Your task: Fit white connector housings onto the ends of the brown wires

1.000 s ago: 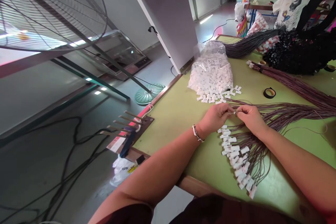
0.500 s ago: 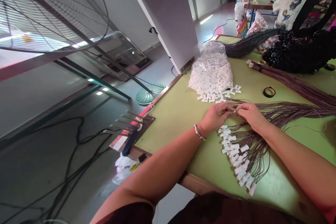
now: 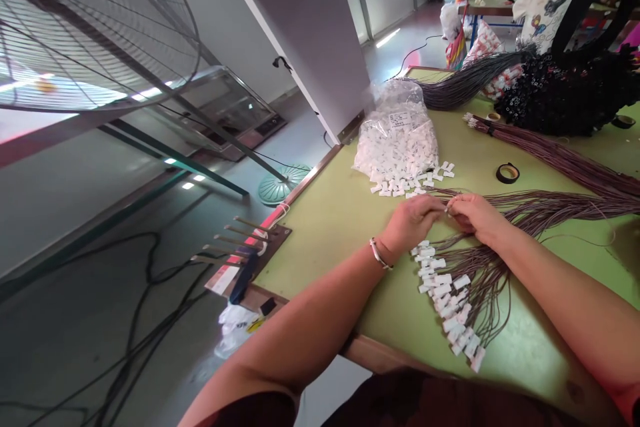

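Note:
My left hand [image 3: 416, 219] pinches a small white plastic connector, mostly hidden by the fingertips. My right hand [image 3: 473, 217] meets it fingertip to fingertip, closed on the thin end of a brown wire. Just below both hands, a slanting row of white connectors [image 3: 443, 290] lies on the green table [image 3: 320, 240], each fitted to brown wires [image 3: 485, 283]. A long bundle of brown wires [image 3: 560, 207] runs from beside my right hand to the right edge. Loose white connectors [image 3: 400, 187] are scattered beyond my left hand.
A clear plastic bag of white connectors [image 3: 397, 137] stands at the table's back left. Black tape [image 3: 508, 173], another brown wire bundle [image 3: 555, 147], dark wires [image 3: 460, 83] and a black sequined bag [image 3: 570, 93] lie behind. Metal pegs [image 3: 235, 240] stick out at the left edge, near a large fan [image 3: 100, 33].
The view has shifted slightly. Both hands stay fingertip to fingertip in about the same place, with the right fingers a little more curled. The connector row has not changed.

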{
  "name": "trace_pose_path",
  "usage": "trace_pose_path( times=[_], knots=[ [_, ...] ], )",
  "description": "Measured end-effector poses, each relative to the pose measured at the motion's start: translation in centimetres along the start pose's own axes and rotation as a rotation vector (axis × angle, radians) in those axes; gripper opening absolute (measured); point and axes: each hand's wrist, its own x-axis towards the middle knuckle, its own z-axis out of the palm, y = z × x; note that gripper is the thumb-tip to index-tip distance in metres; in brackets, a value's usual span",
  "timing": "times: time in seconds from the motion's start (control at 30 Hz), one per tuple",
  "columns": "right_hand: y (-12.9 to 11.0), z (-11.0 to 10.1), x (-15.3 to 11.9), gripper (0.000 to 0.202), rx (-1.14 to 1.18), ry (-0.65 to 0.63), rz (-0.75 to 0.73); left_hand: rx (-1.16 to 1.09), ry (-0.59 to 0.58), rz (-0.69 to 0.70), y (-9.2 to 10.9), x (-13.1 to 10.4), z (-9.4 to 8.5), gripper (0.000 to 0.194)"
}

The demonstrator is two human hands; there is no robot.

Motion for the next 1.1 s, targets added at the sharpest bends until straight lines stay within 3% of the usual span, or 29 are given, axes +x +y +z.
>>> trace_pose_path(
  times=[0.07,0.13,0.2,0.3,0.37,0.47,0.77,1.1],
  knots=[
    [0.3,0.2,-0.2,0.008,-0.222,0.131,-0.224,-0.284,0.018,-0.330,0.2,0.1,0.0,0.014],
    [0.6,0.4,-0.6,0.008,-0.493,0.229,-0.499,-0.514,0.009,-0.546,0.3,0.2,-0.3,0.020],
    [0.8,0.5,-1.0,0.013,-0.760,0.258,-0.709,-0.648,0.025,-0.642,0.4,0.4,-0.7,0.024],
    [0.9,0.6,-1.5,0.019,-1.092,0.303,-0.838,-0.726,0.040,-0.727,0.5,0.6,-1.0,0.028],
    [1.0,0.7,-1.6,0.019,-1.205,0.361,-0.846,-0.743,0.037,-0.748,0.5,0.6,-1.0,0.028],
    [1.0,0.9,-1.4,0.017,-1.166,0.392,-0.826,-0.749,0.028,-0.721,0.6,0.6,-0.7,0.027],
    [1.4,0.8,-0.5,0.011,-0.525,0.319,-0.476,-0.735,0.129,-0.689,0.3,0.6,-0.1,0.022],
    [0.7,0.4,-0.8,0.016,-0.420,0.220,-0.394,-0.743,-0.004,-0.661,-0.4,0.4,-1.1,0.028]
  ],
)
